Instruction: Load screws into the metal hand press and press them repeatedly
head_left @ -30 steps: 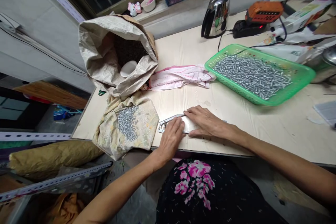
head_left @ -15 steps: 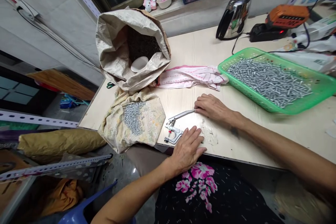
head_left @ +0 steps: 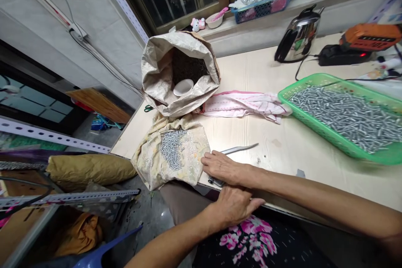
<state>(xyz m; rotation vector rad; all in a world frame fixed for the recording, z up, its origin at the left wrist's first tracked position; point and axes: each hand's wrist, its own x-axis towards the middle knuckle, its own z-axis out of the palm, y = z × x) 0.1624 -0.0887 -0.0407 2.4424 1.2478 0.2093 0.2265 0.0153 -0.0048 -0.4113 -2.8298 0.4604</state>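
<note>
A metal hand tool (head_left: pixel 240 148) lies near the table's front edge, one long handle showing and its head mostly covered. Over the head is my right hand (head_left: pixel 224 167), fingers together and bent down; what they pinch is hidden. My left hand (head_left: pixel 235 205) rests just below my right wrist, thumb stretched out, its fingertips hidden beneath the right hand. Left of the tool, small silver metal pieces (head_left: pixel 172 148) lie on a floral cloth (head_left: pixel 194 142). Many more metal pieces (head_left: pixel 348 113) fill part of a green basket (head_left: pixel 314 127) at the right.
Behind the cloth stands an open sack (head_left: pixel 157 58) with a white bowl (head_left: pixel 183 87) inside. A pink and white towel (head_left: pixel 241 104) lies beside it. Further back are a kettle (head_left: pixel 300 33) and an orange battery device (head_left: pixel 370 37). A blue basket (head_left: pixel 266 8) sits on the sill.
My right hand has left the tool's handle end and moved left over its head, towards the cloth. My left hand is now partly beneath it. The view has shifted, with most objects further right.
</note>
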